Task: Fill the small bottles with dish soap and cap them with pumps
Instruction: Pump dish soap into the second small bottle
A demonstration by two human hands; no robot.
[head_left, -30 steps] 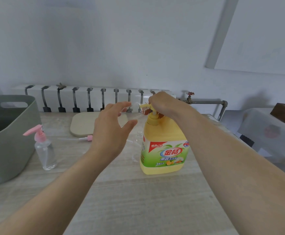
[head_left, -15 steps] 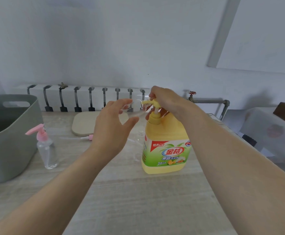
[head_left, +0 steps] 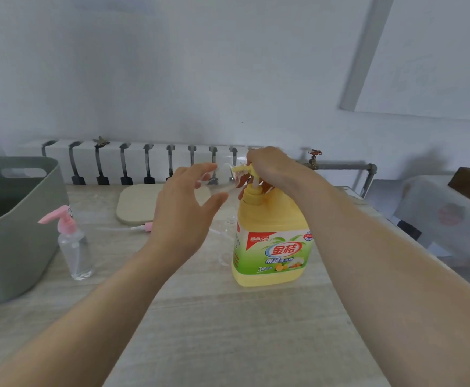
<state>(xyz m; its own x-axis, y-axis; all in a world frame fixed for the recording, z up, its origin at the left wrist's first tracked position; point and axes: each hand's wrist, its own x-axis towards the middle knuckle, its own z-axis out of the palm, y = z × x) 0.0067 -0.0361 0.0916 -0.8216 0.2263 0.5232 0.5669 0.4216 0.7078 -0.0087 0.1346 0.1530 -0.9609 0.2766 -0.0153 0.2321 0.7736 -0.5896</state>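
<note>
The dish soap bottle (head_left: 273, 238) stands upright on the table (head_left: 228, 331), right of centre. Your right hand (head_left: 270, 169) sits on top of it, fingers curled down over the yellow pump head (head_left: 242, 169), whose spout points left. Your left hand (head_left: 183, 208) hovers just left of the spout, fingers and thumb curved in a wide C. A faint clear shape shows between them, but you cannot tell whether the hand grips anything. An uncapped clear bottle (head_left: 226, 241) stands just beside the soap bottle's left flank. Farther left, a loose pink pump (head_left: 144, 227) lies on the table in front of a beige board (head_left: 141, 205). A capped small bottle (head_left: 74, 247) with a pink pump stands near the grey tub (head_left: 10, 219). A white radiator (head_left: 144, 160) lines the wall behind.
</note>
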